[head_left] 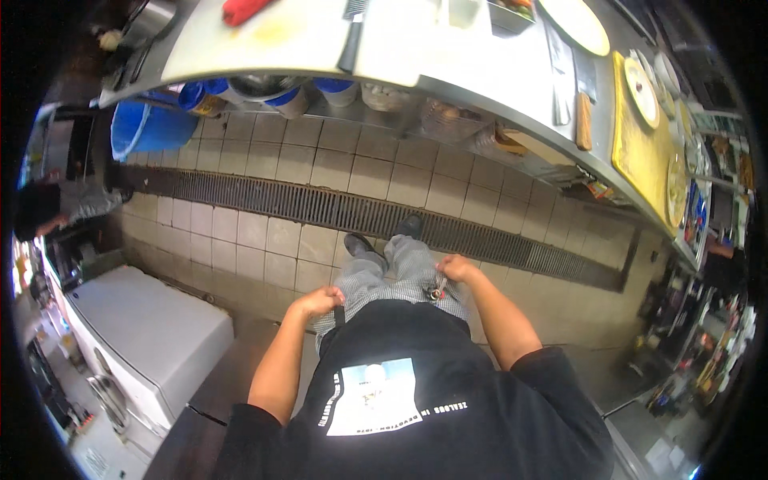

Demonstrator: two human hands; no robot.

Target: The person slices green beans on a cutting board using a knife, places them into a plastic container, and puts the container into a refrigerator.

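Note:
I look down my own front: black shirt with a white printed patch, black apron (400, 320), checked trousers and black shoes (364, 244) on the tiled floor. My left hand (320, 302) is curled at my left hip, its fingers closed by a black apron strap (340, 316). My right hand (456, 268) is at my right hip, pinching a small dangling metal object (438, 290) with a bit of red on it. What that object is stays too small to tell.
A long floor drain grate (320, 206) runs just past my feet. Beyond it stands a steel counter (512, 76) with a white cutting board (304, 36), a black-handled knife (350, 44), a yellow board (640, 144) and plates. A blue bin (148, 128) and a white appliance (152, 328) are left, where another person (60, 208) stands.

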